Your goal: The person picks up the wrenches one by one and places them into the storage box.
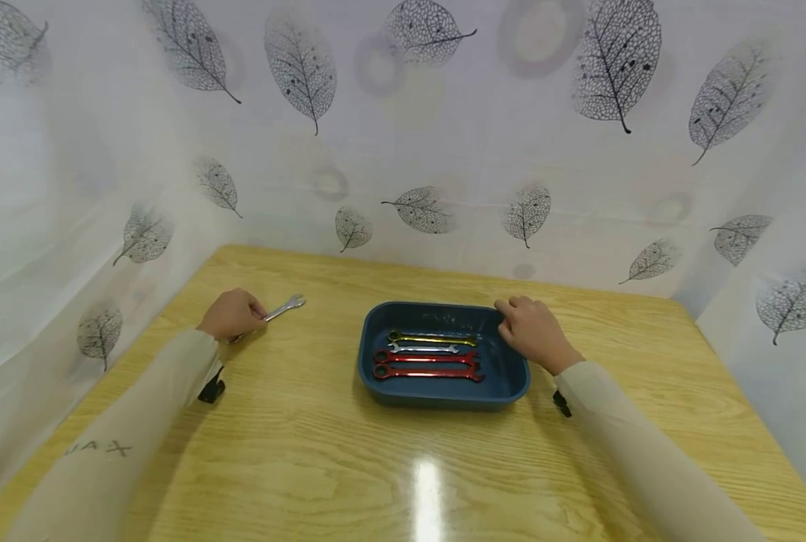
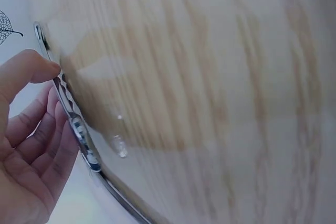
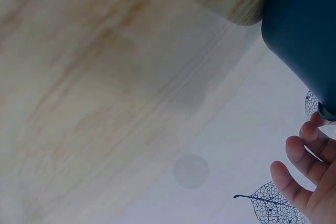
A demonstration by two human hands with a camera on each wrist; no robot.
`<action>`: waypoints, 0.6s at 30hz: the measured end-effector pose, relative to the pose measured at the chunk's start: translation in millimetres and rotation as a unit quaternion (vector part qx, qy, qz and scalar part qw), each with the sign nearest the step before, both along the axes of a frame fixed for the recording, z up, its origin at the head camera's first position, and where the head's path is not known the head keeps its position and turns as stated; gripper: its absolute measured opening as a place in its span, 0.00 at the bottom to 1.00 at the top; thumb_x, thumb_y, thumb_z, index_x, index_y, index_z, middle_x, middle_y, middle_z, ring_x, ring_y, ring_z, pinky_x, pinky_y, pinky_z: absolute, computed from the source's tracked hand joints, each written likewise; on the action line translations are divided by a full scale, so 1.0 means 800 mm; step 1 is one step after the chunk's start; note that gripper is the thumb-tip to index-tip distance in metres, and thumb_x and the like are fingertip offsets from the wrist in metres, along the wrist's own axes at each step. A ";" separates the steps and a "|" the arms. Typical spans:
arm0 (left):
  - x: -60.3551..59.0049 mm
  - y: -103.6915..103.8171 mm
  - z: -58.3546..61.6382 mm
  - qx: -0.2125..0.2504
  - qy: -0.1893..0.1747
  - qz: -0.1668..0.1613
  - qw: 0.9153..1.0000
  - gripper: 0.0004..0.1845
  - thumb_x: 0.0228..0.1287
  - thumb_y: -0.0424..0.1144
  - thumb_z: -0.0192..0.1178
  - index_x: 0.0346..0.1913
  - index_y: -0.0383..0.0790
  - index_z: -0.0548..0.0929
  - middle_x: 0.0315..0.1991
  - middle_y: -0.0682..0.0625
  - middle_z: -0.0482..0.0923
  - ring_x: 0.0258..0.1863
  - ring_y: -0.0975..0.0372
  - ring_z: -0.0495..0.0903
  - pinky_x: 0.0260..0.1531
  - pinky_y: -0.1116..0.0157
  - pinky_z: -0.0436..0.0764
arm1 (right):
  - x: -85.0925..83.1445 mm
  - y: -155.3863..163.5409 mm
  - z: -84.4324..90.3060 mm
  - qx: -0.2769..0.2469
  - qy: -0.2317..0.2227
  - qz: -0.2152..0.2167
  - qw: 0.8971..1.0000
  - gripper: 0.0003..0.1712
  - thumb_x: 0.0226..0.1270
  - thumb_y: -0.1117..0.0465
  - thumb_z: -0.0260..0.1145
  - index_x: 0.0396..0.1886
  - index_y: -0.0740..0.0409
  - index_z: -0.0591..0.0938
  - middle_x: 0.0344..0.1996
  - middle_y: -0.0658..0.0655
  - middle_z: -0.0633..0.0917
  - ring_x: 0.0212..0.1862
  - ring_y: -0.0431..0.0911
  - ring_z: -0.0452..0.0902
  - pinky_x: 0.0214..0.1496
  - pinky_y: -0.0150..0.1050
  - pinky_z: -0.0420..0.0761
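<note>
On the left side of the table my left hand [image 1: 233, 315] pinches a silver wrench [image 1: 284, 308] between thumb and fingers. Its open end points to the right, away from the hand. In the left wrist view the wrench [image 2: 79, 129] runs lengthwise past the thumb, near the tabletop. My right hand [image 1: 533, 331] grips the back right corner of a dark blue tray [image 1: 443, 403], thumb inside the rim and fingers outside. Inside the tray lie a gold wrench [image 1: 436, 340], a silver wrench [image 1: 424, 349] and two red wrenches [image 1: 430, 373], side by side and roughly parallel.
A wood-grain table [image 1: 294, 452] carries everything. Behind it and at both sides hangs a pale curtain [image 1: 443, 150] printed with dark leaves. Black straps with small devices show at both wrists.
</note>
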State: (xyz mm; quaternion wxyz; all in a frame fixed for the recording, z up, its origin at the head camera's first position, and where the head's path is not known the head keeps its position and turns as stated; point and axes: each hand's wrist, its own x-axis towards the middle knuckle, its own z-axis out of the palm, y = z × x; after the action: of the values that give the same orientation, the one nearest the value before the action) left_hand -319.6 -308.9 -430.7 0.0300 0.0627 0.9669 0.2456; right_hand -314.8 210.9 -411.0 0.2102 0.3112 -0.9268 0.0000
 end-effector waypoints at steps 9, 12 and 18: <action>0.004 -0.001 0.006 -0.001 -0.012 0.002 1.000 0.08 0.54 0.34 0.64 0.34 0.31 0.86 0.28 0.44 0.84 0.21 0.62 0.76 0.22 0.66 0.74 | -0.001 0.000 0.000 -0.002 -0.005 -0.001 1.000 0.08 0.58 0.66 0.55 0.37 0.61 0.76 0.17 0.53 0.68 0.20 0.45 0.61 0.24 0.37 0.57; 0.005 0.000 0.005 -0.009 -0.006 0.002 1.000 0.08 0.54 0.35 0.65 0.34 0.32 0.86 0.30 0.42 0.85 0.22 0.61 0.78 0.23 0.64 0.75 | -0.001 0.000 -0.001 -0.003 -0.005 0.000 1.000 0.08 0.59 0.65 0.55 0.37 0.61 0.76 0.18 0.53 0.68 0.21 0.45 0.61 0.24 0.37 0.58; 0.010 0.004 0.004 -0.059 0.038 -0.006 0.998 0.10 0.54 0.35 0.66 0.36 0.32 0.87 0.36 0.38 0.85 0.32 0.51 0.84 0.32 0.56 0.80 | -0.001 0.000 0.000 -0.002 -0.007 0.001 1.000 0.06 0.59 0.65 0.56 0.36 0.61 0.75 0.18 0.54 0.69 0.21 0.45 0.61 0.24 0.37 0.58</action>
State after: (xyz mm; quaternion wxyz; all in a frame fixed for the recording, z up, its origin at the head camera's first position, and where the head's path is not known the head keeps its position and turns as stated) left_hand -311.3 -305.8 -427.2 -0.0017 0.0763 0.9797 0.1854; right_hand -315.6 210.9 -411.2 0.2044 0.3117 -0.9279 0.0045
